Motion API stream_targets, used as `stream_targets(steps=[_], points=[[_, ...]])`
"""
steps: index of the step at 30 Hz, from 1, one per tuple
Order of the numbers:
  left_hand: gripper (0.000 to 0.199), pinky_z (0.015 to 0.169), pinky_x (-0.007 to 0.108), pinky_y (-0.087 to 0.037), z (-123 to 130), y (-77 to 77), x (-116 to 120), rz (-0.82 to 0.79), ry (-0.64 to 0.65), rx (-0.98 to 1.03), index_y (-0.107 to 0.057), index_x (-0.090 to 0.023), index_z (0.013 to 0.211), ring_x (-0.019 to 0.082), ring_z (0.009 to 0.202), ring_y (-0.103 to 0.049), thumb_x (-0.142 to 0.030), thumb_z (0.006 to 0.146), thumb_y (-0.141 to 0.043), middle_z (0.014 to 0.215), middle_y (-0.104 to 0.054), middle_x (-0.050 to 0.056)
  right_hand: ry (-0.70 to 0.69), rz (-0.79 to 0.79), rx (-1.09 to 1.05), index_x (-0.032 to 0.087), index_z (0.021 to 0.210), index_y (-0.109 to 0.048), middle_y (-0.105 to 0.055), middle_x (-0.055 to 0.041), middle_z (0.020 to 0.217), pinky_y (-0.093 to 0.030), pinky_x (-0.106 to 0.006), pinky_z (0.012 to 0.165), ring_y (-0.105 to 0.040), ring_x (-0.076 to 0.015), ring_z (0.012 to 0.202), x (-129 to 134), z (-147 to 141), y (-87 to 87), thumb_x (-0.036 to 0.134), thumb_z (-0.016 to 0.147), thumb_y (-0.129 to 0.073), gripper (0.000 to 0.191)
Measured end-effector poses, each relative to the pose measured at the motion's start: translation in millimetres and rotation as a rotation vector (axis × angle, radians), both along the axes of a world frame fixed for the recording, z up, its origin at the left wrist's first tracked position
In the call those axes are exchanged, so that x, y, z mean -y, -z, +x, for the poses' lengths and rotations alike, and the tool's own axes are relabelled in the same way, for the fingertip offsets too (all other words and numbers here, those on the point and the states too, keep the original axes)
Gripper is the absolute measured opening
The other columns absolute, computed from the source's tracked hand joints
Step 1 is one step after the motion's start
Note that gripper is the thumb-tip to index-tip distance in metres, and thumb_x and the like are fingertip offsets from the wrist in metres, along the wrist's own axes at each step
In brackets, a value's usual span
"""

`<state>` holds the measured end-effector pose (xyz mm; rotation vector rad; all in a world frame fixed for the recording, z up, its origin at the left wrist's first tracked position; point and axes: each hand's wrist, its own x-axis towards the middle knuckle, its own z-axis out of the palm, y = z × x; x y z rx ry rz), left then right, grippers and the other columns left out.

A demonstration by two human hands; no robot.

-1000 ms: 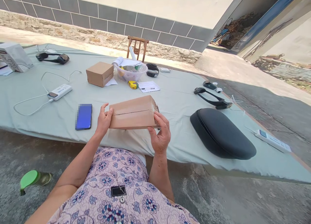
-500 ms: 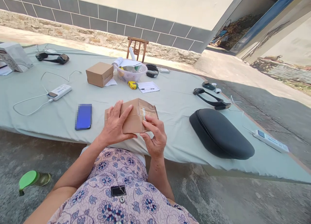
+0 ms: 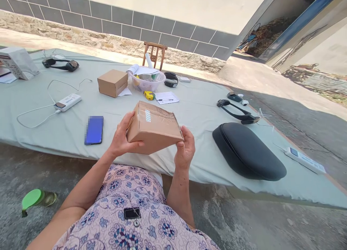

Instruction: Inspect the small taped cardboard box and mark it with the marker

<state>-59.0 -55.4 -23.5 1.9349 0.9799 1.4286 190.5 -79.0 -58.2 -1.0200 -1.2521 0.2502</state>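
Note:
A brown cardboard box (image 3: 159,125) with a small patterned sticker on its top is held tilted between both hands, close to the table's near edge. My left hand (image 3: 123,138) grips its left side, thumb along the front face and the other fingers partly hidden behind. At the right corner, my right hand (image 3: 184,146) pinches the box between thumb and fingers. To the left of the hands lies a phone (image 3: 94,130) with a blue screen. Whether the box's underside touches the cloth cannot be made out.
The cloth-covered table (image 3: 184,170) carries a second cardboard box (image 3: 112,83), a plastic basket (image 3: 148,82), a yellow tape measure (image 3: 149,95), a white power bank (image 3: 67,102), a black case (image 3: 249,150) and black headsets (image 3: 234,111). A green-lidded jar (image 3: 38,199) is on the ground.
The box has been turned, so its stickered face now points up and more of it shows. My left hand moved from its top to the left side; my right hand shifted right to the corner.

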Motion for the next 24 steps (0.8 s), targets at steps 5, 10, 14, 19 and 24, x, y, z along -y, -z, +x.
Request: stream_targets(steps=[5, 10, 14, 19, 24], points=[[0.095, 0.096, 0.046, -0.054, 9, 10.4, 1, -0.371, 0.269, 0.452, -0.053, -0.020, 0.139, 0.039, 0.123, -0.059, -0.076, 0.064, -0.073, 0.133, -0.064, 0.016, -0.177, -0.158, -0.083, 0.024, 0.136, -0.055, -0.065, -0.0136, 0.131, -0.057, -0.043, 0.091, -0.066, -0.0277, 0.115, -1, -10, 5.7, 0.064, 0.093, -0.048, 0.059], [0.091, 0.096, 0.045, -0.055, 15, 5.8, 1, -0.398, 0.237, 0.492, -0.052, -0.020, 0.140, 0.037, 0.123, -0.060, -0.069, 0.067, -0.076, 0.131, -0.065, 0.015, -0.293, -0.192, -0.061, 0.024, 0.152, -0.037, -0.052, -0.0169, 0.149, -0.053, -0.048, 0.101, -0.054, -0.0310, 0.136, 1, -12, 3.9, 0.082, 0.089, -0.029, 0.086], [0.093, 0.102, 0.044, -0.051, 11, 1.4, 0, -0.373, 0.179, 0.398, -0.046, -0.024, 0.146, 0.036, 0.129, -0.056, -0.064, 0.069, -0.077, 0.141, -0.060, 0.014, -0.324, -0.218, -0.084, 0.026, 0.155, -0.032, -0.042, -0.0150, 0.158, -0.045, -0.051, 0.111, -0.044, -0.0309, 0.145, 1, -13, 3.4, 0.085, 0.086, -0.028, 0.090], [0.098, 0.108, 0.046, -0.046, 10, 1.9, -1, -0.334, 0.167, 0.239, -0.041, -0.028, 0.152, 0.037, 0.134, -0.052, -0.062, 0.068, -0.079, 0.147, -0.056, 0.011, -0.325, -0.164, -0.100, 0.024, 0.155, -0.032, -0.040, -0.0140, 0.159, -0.040, -0.053, 0.116, -0.038, -0.0295, 0.149, 4, -16, 0.5, 0.082, 0.089, -0.029, 0.088], [0.092, 0.104, 0.044, -0.049, 12, 0.8, 1, -0.329, 0.150, 0.303, -0.051, -0.027, 0.144, 0.037, 0.132, -0.054, -0.063, 0.065, -0.081, 0.145, -0.058, 0.011, -0.394, -0.168, -0.105, 0.024, 0.155, -0.032, -0.043, -0.0144, 0.158, -0.043, -0.052, 0.115, -0.042, -0.0306, 0.146, 3, -14, 0.0, 0.080, 0.088, -0.037, 0.087]])
